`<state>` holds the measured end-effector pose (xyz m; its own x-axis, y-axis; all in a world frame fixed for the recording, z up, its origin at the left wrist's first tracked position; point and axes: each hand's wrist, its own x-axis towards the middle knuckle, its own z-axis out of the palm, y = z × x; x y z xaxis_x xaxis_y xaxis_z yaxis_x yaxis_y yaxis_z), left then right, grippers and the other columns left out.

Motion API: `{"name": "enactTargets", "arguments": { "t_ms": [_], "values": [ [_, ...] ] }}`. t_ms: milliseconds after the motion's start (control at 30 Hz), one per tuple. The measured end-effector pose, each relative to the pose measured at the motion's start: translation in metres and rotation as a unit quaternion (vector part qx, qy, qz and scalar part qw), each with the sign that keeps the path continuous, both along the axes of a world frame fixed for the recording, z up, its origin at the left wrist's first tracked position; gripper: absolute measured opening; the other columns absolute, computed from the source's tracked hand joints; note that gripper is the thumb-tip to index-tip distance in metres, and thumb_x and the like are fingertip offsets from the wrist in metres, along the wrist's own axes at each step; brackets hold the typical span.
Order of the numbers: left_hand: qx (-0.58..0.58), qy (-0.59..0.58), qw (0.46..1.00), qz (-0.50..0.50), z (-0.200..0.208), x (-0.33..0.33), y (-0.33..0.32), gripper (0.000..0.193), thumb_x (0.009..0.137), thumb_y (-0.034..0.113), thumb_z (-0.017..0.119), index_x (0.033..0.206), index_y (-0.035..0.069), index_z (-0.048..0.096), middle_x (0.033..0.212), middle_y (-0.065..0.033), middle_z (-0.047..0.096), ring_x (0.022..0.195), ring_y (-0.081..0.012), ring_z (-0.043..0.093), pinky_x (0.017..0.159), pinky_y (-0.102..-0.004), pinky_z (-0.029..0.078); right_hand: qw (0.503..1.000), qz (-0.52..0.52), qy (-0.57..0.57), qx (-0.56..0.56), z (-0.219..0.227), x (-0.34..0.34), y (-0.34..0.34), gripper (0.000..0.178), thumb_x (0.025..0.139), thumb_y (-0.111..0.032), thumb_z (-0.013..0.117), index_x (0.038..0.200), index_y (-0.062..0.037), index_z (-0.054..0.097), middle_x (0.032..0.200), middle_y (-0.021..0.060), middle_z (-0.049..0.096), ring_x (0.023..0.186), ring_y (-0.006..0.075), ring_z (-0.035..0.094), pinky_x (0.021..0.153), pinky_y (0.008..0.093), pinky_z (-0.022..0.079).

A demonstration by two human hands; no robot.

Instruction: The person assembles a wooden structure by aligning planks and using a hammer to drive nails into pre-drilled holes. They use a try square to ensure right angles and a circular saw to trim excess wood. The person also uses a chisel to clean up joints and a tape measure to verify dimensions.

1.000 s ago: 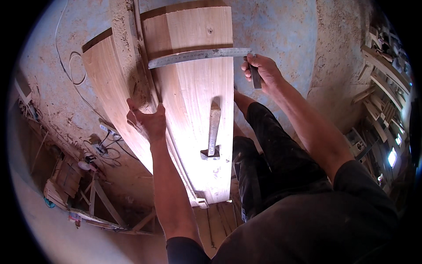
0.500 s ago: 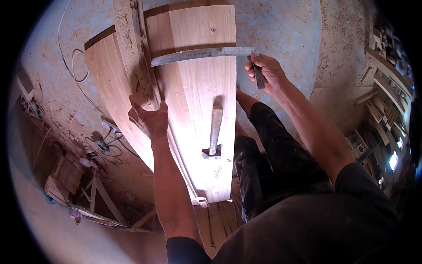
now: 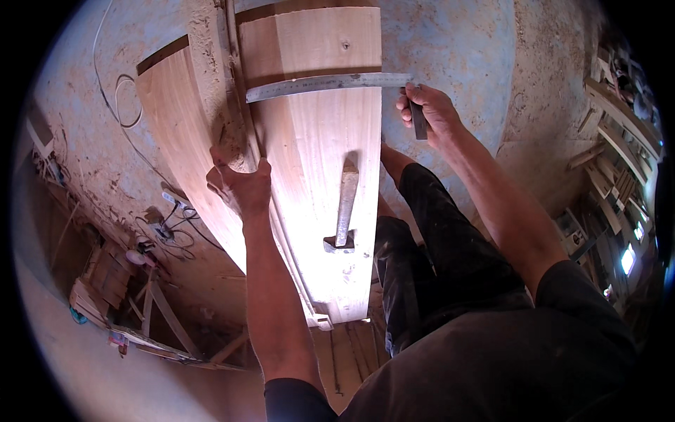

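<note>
My right hand (image 3: 434,112) is closed around the dark stock of a steel try square (image 3: 316,85), just past the right edge of a pale wooden panel (image 3: 330,130). The square's ruled blade lies across the panel, its far end close to a rough wooden beam (image 3: 211,77) that runs lengthwise on top. My left hand (image 3: 241,190) grips the near end of that beam, thumb on the right side and fingers on the left. Nearer me, a hammer (image 3: 346,207) rests on the panel, its handle pointing away.
Under the beam's right side runs a thin wooden strip (image 3: 288,257) down to the panel's near edge. A power strip (image 3: 176,200) with tangled cables lies on the dusty floor at left. Wooden offcuts (image 3: 615,137) are piled at far right, and a wooden frame (image 3: 165,316) stands lower left.
The panel, beam and square sit slightly farther right in the picture. Both hands keep their grips, and the blade still lies across the panel.
</note>
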<state>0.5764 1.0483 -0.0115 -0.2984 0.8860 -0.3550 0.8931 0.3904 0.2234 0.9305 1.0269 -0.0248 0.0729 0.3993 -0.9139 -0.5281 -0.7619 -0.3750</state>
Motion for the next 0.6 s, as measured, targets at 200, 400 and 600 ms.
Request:
{"name": "enactTargets", "arguments": {
  "t_ms": [200,400,600],
  "values": [
    [0.001,0.001,1.0,0.003,0.001,0.001,0.002,0.1,0.061,0.022,0.083,0.147,0.007,0.033,0.117,-0.0227,0.047,0.114,-0.0363,0.045,0.103,-0.0476,0.036,1.0,0.015,-0.009,0.02,0.0,0.005,0.004,0.023,0.097,-0.029,0.061,0.096,-0.0062,0.058,0.079,0.0039,0.063,0.064,0.0134,0.055,0.059,0.0285,0.045],
    [0.022,0.004,1.0,-0.012,-0.006,-0.006,-0.003,0.102,0.06,0.022,0.085,0.147,0.007,0.033,0.115,-0.0215,0.047,0.113,-0.0359,0.045,0.102,-0.0469,0.036,1.0,0.004,0.02,0.023,-0.006,0.008,0.002,0.024,0.097,-0.03,0.063,0.097,-0.0068,0.057,0.079,0.0036,0.064,0.064,0.0136,0.056,0.059,0.0289,0.046],
    [0.011,0.014,1.0,-0.021,-0.005,-0.004,0.0,0.102,0.061,0.022,0.085,0.147,0.006,0.033,0.113,-0.0223,0.045,0.111,-0.0364,0.045,0.1,-0.0469,0.037,1.0,0.0,0.027,0.016,-0.006,0.009,0.002,0.023,0.098,-0.029,0.061,0.096,-0.0062,0.057,0.078,0.0043,0.063,0.064,0.0139,0.056,0.059,0.0292,0.046]
  ]
}}
